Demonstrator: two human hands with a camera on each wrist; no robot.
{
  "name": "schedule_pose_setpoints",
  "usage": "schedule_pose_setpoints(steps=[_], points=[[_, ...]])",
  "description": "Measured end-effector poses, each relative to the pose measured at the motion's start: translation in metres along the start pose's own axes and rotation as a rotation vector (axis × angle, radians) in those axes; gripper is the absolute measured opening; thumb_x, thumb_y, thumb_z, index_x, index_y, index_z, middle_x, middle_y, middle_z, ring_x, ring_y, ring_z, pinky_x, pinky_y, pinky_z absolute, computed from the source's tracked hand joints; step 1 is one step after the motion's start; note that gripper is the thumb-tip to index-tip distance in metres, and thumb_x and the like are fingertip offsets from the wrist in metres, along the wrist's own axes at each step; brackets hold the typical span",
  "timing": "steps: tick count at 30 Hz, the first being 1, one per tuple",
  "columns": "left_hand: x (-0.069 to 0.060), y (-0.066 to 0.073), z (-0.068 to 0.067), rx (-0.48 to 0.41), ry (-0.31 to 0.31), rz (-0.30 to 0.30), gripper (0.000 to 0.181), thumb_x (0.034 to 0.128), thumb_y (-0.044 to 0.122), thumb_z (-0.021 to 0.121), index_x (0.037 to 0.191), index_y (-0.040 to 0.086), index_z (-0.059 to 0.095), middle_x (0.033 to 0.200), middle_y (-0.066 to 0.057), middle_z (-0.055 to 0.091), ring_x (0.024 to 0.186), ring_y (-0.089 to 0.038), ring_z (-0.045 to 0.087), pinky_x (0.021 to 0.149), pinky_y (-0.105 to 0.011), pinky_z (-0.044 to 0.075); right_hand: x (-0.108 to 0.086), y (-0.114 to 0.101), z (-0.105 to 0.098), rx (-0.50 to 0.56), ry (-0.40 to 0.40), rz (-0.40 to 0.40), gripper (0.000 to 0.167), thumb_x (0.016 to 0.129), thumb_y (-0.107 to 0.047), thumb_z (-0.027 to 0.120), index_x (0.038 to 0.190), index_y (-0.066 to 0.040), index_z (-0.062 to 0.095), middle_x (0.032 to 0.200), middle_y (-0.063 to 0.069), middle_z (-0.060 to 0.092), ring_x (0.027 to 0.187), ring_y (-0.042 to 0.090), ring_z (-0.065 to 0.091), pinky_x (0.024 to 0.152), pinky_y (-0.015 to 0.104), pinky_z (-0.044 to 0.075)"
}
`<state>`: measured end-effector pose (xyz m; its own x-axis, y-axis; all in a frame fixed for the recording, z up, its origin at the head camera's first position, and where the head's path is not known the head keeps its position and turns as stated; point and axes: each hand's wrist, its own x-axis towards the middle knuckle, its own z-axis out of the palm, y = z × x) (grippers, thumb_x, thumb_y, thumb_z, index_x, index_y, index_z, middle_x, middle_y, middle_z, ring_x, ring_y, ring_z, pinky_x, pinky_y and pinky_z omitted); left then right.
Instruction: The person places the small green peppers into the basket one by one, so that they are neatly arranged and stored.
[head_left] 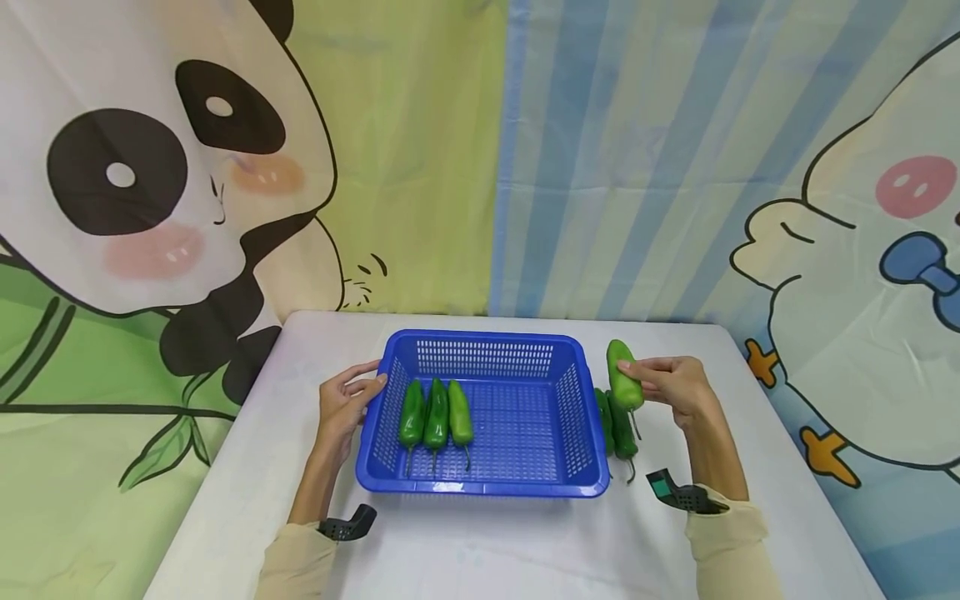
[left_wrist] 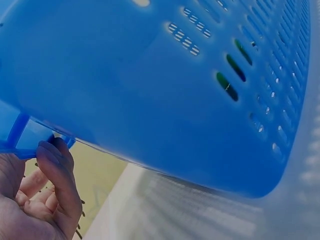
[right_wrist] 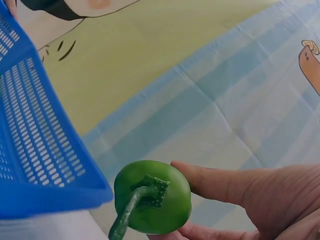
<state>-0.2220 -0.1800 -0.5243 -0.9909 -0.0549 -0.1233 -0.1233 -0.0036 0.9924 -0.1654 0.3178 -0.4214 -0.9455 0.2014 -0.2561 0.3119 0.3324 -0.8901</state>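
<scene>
A blue plastic basket sits in the middle of the white table, with three green peppers side by side in its left part. My left hand grips the basket's left rim; in the left wrist view its fingers curl at the rim's edge. To the right of the basket, my right hand pinches a light green pepper, its stem pointing down towards me. The right wrist view shows this pepper stem-end on, against the thumb. Beneath it, darker peppers lie beside the basket's right wall, partly hidden.
The white table extends around the basket on every side. Behind it hangs a printed curtain with cartoon figures. Each wrist wears a dark strap-like device.
</scene>
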Motion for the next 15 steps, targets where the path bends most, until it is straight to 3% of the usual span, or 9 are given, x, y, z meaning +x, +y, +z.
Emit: schedule_pose_setpoints(steps=[10,15], points=[[0.001,-0.002,0.002,-0.017,0.007,0.016,0.049,0.1011,0.025,0.082,0.143,0.005,0.068,0.086,0.010,0.082,0.070,-0.009,0.079,0.057,-0.022,0.062,0.002,-0.015,0.019,0.007,-0.045,-0.054,0.066,0.100,-0.033,0.081,0.137,0.018,0.063,0.096,-0.001,0.078,0.078,0.006,0.077,0.079,0.024,0.067],[0.001,-0.003,0.001,-0.019,0.013,0.014,0.048,0.1012,0.025,0.081,0.143,0.005,0.069,0.086,0.009,0.081,0.070,-0.009,0.079,0.057,-0.023,0.063,0.004,-0.021,0.031,0.054,-0.092,-0.063,0.064,0.098,-0.028,0.083,0.136,0.019,0.062,0.089,-0.005,0.078,0.076,0.006,0.078,0.079,0.024,0.067]])
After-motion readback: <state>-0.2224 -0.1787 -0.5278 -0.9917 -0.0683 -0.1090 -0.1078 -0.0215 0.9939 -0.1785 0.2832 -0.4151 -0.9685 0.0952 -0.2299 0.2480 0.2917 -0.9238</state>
